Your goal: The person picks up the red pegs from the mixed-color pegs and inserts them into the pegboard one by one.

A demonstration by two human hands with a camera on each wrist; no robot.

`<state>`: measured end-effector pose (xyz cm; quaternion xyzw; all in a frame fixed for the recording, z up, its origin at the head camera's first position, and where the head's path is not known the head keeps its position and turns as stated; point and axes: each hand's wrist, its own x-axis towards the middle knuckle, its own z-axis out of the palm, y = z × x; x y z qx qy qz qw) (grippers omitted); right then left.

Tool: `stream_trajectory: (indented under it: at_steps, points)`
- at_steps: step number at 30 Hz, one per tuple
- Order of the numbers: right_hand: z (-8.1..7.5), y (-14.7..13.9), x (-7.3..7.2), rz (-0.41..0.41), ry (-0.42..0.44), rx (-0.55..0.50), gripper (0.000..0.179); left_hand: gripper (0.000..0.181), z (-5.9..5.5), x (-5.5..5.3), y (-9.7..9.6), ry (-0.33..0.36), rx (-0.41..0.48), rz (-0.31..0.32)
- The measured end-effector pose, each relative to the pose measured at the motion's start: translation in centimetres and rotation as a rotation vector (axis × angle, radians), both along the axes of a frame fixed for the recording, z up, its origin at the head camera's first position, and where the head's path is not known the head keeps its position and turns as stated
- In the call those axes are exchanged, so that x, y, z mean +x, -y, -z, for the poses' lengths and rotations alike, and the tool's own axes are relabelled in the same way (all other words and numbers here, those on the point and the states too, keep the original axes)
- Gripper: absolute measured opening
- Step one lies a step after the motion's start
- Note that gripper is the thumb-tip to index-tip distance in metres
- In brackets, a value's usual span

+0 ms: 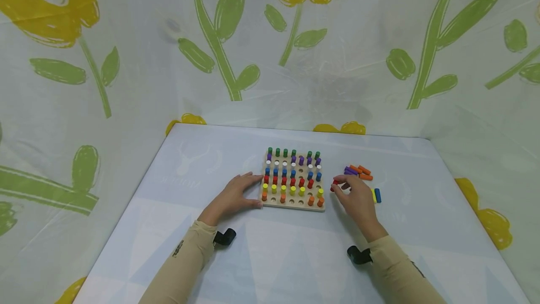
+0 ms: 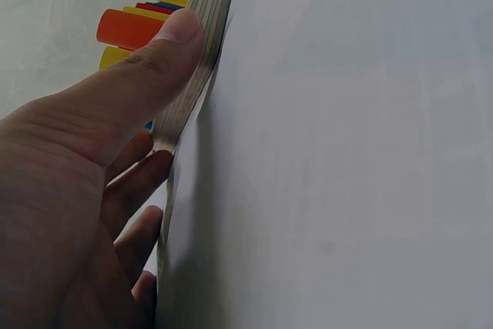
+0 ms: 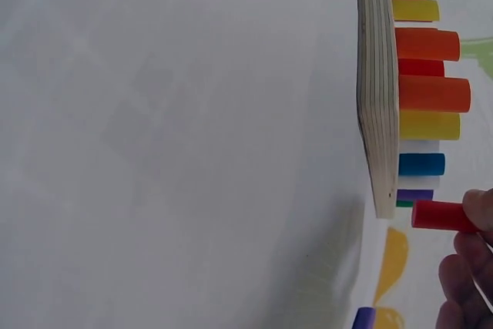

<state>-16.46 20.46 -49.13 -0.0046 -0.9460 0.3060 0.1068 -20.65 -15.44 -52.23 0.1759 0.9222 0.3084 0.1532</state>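
Observation:
A wooden pegboard (image 1: 295, 207) stands on the table with rows of coloured pegs: green, purple, white, blue, red, yellow and orange. Some holes show no peg, several of them in the front orange row. The left hand (image 1: 234, 193) touches the board's left side, thumb and fingers spread apart along its edge; the left wrist view shows the thumb against the wooden edge (image 2: 204, 48). Just beyond the board's right side, the right hand (image 1: 357, 199) pinches a red peg (image 3: 441, 216) between thumb and fingers. That peg is held apart from the board.
Loose orange pegs (image 1: 365, 177) and purple pegs (image 1: 349, 171) lie to the right of the board. A blue peg (image 1: 378, 195) and a yellow peg (image 1: 373, 195) lie nearer, partly behind the right hand. A flower-printed curtain (image 1: 337, 79) surrounds the pale table (image 1: 278, 257).

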Motion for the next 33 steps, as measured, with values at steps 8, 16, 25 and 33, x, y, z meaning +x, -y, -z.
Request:
stream_trajectory:
  at_steps: [8,16,25,33]
  points:
    - [0.3,0.2,-0.1,-0.020,-0.040,0.010,0.023,0.089,0.0,0.0,0.0,-0.011,-0.015,0.007]
    - [0.4,0.9,-0.3,-0.021,-0.037,0.004,0.022,0.089,-0.1,0.1,0.0,-0.006,-0.010,0.007]
    - [0.3,1.4,-0.6,-0.036,-0.030,0.010,0.023,0.089,-0.2,0.1,0.1,-0.021,-0.009,0.026]
    - [0.1,1.7,-0.8,-0.058,-0.034,0.012,0.024,0.089,-0.2,0.1,0.1,-0.024,-0.004,0.021]
